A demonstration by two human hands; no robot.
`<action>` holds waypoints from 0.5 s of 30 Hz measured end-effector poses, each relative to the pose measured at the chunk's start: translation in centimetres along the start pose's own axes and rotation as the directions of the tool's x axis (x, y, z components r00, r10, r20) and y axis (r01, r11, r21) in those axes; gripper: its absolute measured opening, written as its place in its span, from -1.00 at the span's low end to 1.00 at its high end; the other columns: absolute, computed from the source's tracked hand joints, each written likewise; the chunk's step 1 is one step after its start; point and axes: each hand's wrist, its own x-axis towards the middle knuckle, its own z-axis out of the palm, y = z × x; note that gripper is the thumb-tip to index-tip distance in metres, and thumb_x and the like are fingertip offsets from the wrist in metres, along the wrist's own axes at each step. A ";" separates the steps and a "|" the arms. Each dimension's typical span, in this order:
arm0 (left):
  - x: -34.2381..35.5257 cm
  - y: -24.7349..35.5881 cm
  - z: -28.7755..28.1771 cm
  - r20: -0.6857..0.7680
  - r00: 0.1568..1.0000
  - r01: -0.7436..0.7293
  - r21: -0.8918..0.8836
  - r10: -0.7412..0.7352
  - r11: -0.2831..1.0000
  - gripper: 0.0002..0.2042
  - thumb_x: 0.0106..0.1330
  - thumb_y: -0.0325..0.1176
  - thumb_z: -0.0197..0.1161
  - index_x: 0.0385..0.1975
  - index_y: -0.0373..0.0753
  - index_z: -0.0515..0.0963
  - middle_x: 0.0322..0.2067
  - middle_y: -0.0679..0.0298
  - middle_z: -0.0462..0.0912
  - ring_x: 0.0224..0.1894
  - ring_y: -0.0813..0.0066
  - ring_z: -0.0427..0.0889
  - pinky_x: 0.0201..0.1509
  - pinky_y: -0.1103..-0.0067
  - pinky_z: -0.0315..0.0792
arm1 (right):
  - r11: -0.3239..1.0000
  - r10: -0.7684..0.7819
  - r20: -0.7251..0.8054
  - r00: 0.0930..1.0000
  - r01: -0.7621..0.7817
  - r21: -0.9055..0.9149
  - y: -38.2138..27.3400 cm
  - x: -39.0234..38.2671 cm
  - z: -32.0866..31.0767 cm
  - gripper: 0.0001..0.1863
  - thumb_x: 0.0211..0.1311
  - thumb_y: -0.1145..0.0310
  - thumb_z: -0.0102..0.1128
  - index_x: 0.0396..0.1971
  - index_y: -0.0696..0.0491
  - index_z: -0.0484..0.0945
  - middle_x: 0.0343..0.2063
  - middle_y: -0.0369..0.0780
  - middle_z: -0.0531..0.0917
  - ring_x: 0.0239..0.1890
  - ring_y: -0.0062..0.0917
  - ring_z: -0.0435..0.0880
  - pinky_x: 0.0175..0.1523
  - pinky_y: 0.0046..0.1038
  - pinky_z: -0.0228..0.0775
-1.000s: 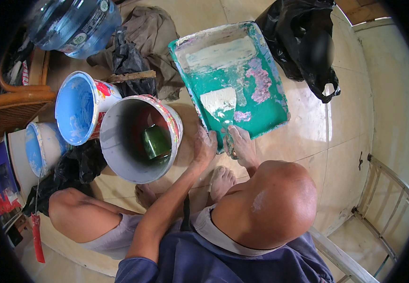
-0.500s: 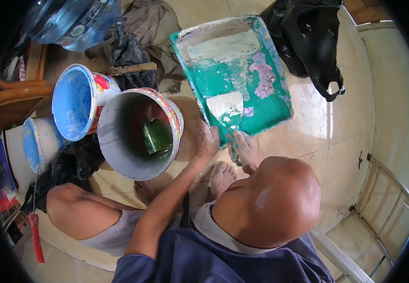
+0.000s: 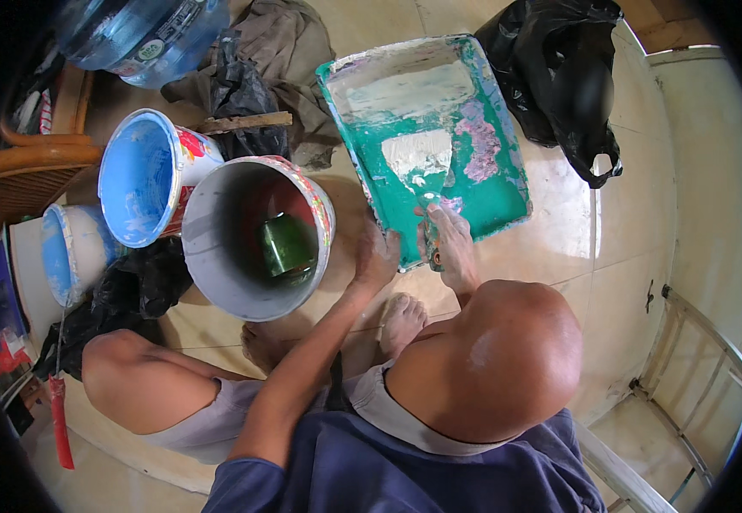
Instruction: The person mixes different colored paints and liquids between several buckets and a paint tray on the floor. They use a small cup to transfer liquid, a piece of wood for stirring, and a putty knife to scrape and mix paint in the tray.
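Note:
A green paint tray [image 3: 378, 160], crusted with white and lilac paint, lies on the floor ahead of me. My left hand [image 3: 376, 256] grips its near left edge, the fingers partly hidden. In my right hand [image 3: 451, 244] is the handle of a putty knife [image 3: 418, 156]. Its wide blade, coated white, is over the tray's middle and points away from me. More white paste [image 3: 414, 92] is spread across the tray's far end. Left of my left hand stands a grey bucket [image 3: 221, 231] with a green cup-like container [image 3: 287, 244] inside.
Two blue-lined buckets, a larger one [image 3: 136, 179] and a smaller one [image 3: 56, 252], stand at the left. Behind them are a large water bottle [image 3: 144, 43], a brown cloth [image 3: 290, 47] and a wooden stick [image 3: 247, 123]. A black plastic bag [image 3: 533, 60] lies beyond the tray's right side.
My right hand has pushed the putty knife forward, farther up the tray. My left hand stays at the tray's edge. The view has shifted slightly.

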 end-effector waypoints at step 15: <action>-0.5 -1.1 0.1 0.064 0.977 0.188 0.199 -0.204 0.962 -0.74 0.22 -0.31 -0.02 -0.33 -0.45 0.39 -0.52 -0.18 0.49 -0.43 -0.17 0.49 -0.36 0.15 0.33 | 0.696 -0.600 -0.337 0.726 0.264 -0.668 3.6 -0.9 -1.3 -0.74 0.16 0.31 0.05 -0.34 0.24 0.38 -0.53 0.01 0.52 -0.50 -0.23 0.49 -0.37 -0.28 0.29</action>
